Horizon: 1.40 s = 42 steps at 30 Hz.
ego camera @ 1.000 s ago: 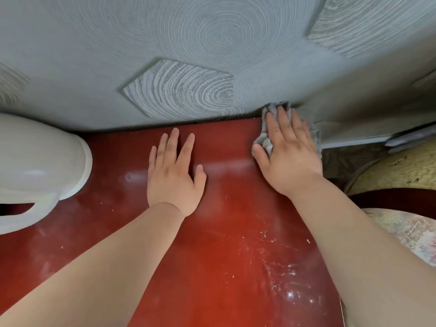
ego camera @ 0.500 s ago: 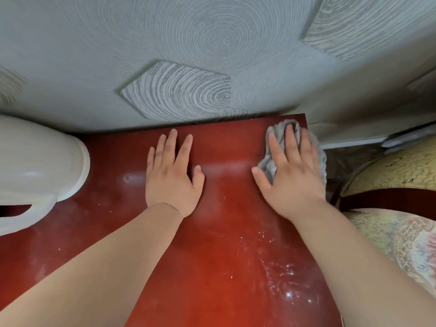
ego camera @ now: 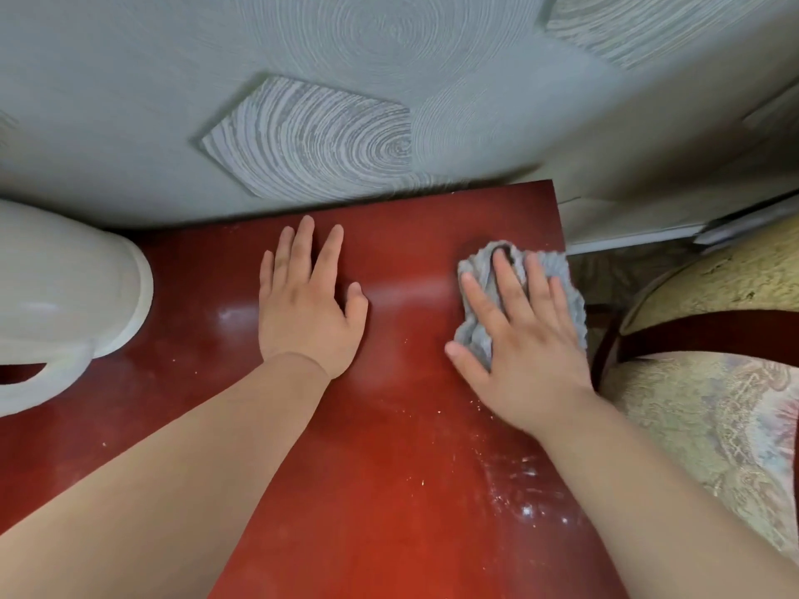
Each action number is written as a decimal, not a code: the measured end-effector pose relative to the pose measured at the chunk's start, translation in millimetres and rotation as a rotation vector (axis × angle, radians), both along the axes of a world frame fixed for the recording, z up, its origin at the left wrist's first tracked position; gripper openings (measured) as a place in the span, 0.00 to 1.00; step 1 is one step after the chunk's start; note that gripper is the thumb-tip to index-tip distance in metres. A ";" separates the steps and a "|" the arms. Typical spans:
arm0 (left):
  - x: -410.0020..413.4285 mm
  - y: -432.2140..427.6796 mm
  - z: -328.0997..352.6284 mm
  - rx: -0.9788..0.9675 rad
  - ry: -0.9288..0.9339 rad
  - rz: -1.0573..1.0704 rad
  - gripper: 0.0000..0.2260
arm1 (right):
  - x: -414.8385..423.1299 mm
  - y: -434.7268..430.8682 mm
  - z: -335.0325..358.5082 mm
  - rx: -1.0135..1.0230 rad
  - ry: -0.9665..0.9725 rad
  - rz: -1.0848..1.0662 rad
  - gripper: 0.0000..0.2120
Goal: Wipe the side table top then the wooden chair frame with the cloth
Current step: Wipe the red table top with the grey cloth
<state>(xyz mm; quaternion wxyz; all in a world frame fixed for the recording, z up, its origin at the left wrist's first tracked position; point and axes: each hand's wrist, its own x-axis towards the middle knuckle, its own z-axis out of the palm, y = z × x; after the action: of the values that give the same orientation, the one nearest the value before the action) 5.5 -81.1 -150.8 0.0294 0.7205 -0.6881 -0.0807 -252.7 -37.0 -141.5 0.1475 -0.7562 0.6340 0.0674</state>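
Two hands lie flat on the red bench [ego camera: 389,490]. The right hand [ego camera: 525,343] presses the grey cloth [ego camera: 477,335] down with its fingers [ego camera: 510,278] spread wide, near the right edge by the far right corner. The cloth could slip off that edge, which is very close. The left hand [ego camera: 309,302] rests open and holds nothing. The white jug [ego camera: 65,291] blocks the left side. There is open room toward the near edge, where white crumbs [ego camera: 525,508] wait.

The right hand [ego camera: 525,339] covers the middle of the grey cloth [ego camera: 477,335], so only its crumpled edges show. The white jug [ego camera: 65,296] is cut off by the left edge, and the side table top [ego camera: 389,490] runs out past the bottom edge. The chair [ego camera: 713,339] is cut by the right edge, with only 1 dark red frame piece visible.
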 end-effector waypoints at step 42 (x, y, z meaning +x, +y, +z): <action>0.5 1.4 -3.3 -0.036 0.015 -0.004 0.32 | 70.4 1.8 12.8 0.083 -0.104 -0.018 0.33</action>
<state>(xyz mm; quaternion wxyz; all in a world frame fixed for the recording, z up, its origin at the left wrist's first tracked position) 6.0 -79.7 -154.1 0.0475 0.7180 -0.6905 -0.0736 -182.2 -35.2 -128.7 0.2123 -0.7460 0.6289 0.0531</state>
